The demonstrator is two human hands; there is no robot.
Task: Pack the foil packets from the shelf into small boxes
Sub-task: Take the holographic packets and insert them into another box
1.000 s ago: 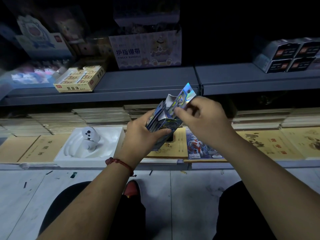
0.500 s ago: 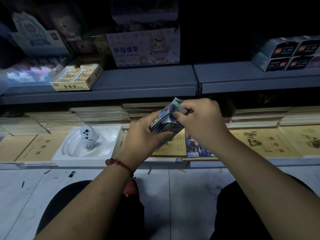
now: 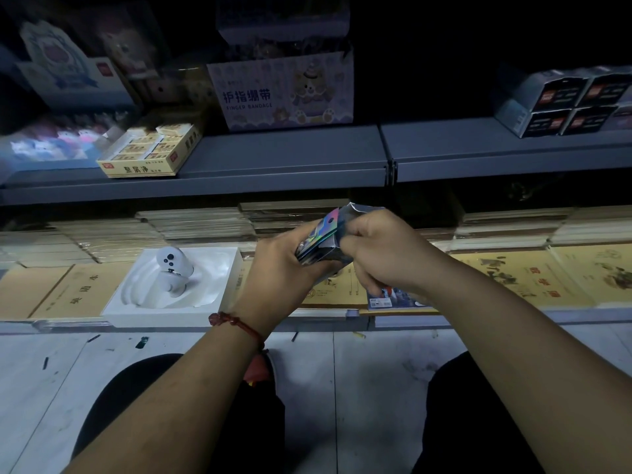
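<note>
Pushed deeper, silvery foil packets (image 3: 357, 209) sit in the glossy rectangular box (image 3: 323, 239).

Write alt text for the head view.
Left hand grips a shiny small box while right hand pinches its top, in front of dim shop shelves. A white tray lies left of the hands.

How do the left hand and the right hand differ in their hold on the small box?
The left hand grips the small box round its body from the left; the right hand has its curled fingers at the box's right end. The left hand's wrist wears a red cord; the right hand's wrist is bare. Both hands hold the same box.
</note>
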